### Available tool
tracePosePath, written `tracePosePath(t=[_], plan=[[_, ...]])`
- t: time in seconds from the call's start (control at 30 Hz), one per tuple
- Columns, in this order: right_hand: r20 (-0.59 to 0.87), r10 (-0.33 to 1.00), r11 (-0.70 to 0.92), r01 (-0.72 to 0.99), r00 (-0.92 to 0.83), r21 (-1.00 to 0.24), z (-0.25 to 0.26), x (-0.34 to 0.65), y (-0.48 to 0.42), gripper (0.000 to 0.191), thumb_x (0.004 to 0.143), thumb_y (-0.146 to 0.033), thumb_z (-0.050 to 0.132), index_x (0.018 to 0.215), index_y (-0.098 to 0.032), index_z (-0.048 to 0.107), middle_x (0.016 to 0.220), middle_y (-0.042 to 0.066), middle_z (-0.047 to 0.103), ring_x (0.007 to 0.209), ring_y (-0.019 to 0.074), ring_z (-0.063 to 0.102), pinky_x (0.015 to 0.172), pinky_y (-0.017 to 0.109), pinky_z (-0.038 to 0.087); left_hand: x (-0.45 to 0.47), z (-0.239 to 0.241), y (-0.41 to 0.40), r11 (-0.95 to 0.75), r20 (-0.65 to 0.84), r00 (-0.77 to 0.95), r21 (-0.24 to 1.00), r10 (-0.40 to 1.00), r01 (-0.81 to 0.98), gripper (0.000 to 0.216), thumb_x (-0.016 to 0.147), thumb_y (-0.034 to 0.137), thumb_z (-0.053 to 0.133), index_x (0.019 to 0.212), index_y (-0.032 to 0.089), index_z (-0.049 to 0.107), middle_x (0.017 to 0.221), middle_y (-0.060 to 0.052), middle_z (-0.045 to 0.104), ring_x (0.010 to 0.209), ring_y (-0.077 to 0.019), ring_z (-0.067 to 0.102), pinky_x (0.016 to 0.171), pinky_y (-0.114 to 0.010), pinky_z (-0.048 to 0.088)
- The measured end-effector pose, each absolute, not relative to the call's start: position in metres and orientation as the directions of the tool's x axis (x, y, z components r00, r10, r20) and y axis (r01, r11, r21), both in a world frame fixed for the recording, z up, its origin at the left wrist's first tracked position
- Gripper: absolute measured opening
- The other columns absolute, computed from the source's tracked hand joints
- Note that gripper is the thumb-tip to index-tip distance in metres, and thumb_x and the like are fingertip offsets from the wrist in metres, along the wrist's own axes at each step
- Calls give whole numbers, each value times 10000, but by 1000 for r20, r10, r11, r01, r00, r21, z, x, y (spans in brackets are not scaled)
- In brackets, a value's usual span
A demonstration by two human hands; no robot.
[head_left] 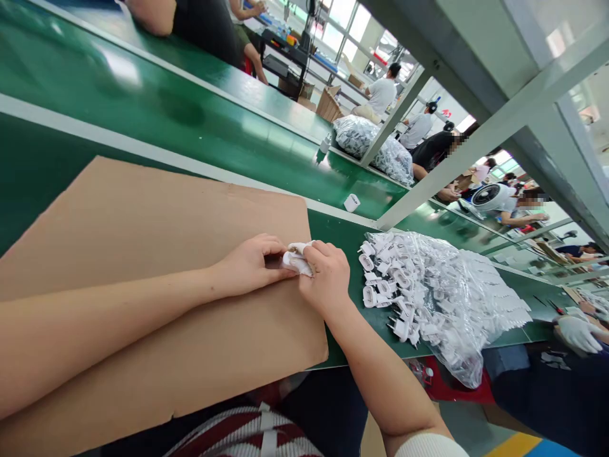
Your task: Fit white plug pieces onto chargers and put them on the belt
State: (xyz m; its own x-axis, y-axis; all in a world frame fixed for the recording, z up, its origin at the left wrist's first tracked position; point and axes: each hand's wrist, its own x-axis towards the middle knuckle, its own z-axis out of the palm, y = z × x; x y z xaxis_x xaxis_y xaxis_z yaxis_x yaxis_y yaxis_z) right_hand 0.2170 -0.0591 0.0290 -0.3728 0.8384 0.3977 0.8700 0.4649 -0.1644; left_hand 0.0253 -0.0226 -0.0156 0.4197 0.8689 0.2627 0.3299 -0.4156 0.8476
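Observation:
My left hand (250, 263) and my right hand (326, 274) meet over the far right part of a brown cardboard sheet (143, 254). Between them they grip a small white plastic plug part (295, 259). Fingers of both hands are curled round it, so most of the part is hidden. To the right of my right hand lies a clear plastic bag (447, 298) with several white plug parts spilling out of its open end.
The cardboard lies on a green bench (342, 254) beside a green conveyor belt (190, 120). A small white part (351, 202) sits on the belt. A second full bag (375, 149) lies farther along. A gloved hand (578, 333) works at right. Other people sit along the line.

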Motion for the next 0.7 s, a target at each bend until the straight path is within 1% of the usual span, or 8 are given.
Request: tracePosePath(t=[0.1, 0.17, 0.3, 0.37, 0.43, 0.53, 0.6, 0.7], plan=[[404, 844, 470, 849, -353, -241, 22, 218, -57, 207, 699, -106, 611, 859, -230, 656, 868, 22, 671, 813, 203, 565, 762, 340, 377, 29, -11, -26, -417, 263, 421, 845, 868, 334, 435, 798, 672, 722, 909, 253, 745, 929, -37, 724, 948, -278, 645, 886, -399, 535], [380, 875, 446, 809, -301, -384, 19, 221, -53, 247, 713, -112, 632, 925, -230, 676, 884, 11, 687, 824, 198, 587, 786, 331, 416, 32, -8, -29, -417, 256, 439, 850, 861, 322, 443, 822, 675, 696, 960, 258, 753, 969, -42, 734, 956, -277, 653, 878, -390, 541], [320, 941, 309, 654, -107, -690, 27, 241, -44, 485, 846, -218, 669, 1326, -247, 604, 1091, 15, 714, 834, 168, 627, 718, 289, 474, 30, -5, -19, -342, 157, 443, 860, 883, 378, 517, 789, 718, 711, 1005, 251, 762, 936, -39, 740, 800, -241, 649, 723, -343, 528], [343, 939, 220, 732, 20, -645, 38, 257, -41, 391, 916, -223, 618, 1307, -229, 623, 1182, 62, 683, 924, 194, 639, 771, 317, 493, 23, -3, 3, -287, 127, 361, 854, 924, 434, 583, 761, 735, 728, 1091, 255, 761, 974, -38, 754, 772, -236, 646, 696, -341, 513], [350, 929, 63, 881, 121, -470, 50, 274, -41, 306, 916, -164, 595, 1212, -195, 669, 1215, 124, 648, 1062, 269, 623, 876, 397, 489, 13, 0, 36, -231, 122, 244, 841, 962, 490, 626, 748, 717, 745, 1163, 250, 752, 997, -41, 765, 811, -259, 661, 714, -356, 508], [245, 938, -186, 954, 244, -236, 59, 294, -41, 378, 836, -69, 633, 1199, -170, 666, 1262, 207, 609, 1199, 389, 578, 946, 518, 456, -9, 8, 91, -186, 185, 65, 779, 981, 599, 611, 743, 661, 763, 1163, 218, 743, 986, -25, 761, 878, -269, 664, 780, -376, 500], [150, 944, -261, 942, 295, -212, 59, 302, -39, 414, 800, -29, 646, 1187, -176, 665, 1262, 225, 621, 1181, 412, 602, 932, 539, 459, -25, 12, 123, -173, 235, -7, 736, 972, 655, 593, 750, 658, 741, 1132, 204, 737, 955, 7, 738, 941, -263, 651, 840, -388, 477], [72, 959, -248, 934, 274, -255, 54, 307, -33, 429, 766, 15, 653, 1136, -200, 689, 1156, 180, 697, 1066, 373, 675, 854, 470, 489, -44, 11, 161, -121, 263, -101, 707, 960, 697, 700, 672, 764, 683, 1056, 181, 738, 779, 33, 668, 1045, -312, 638, 853, -409, 420]])
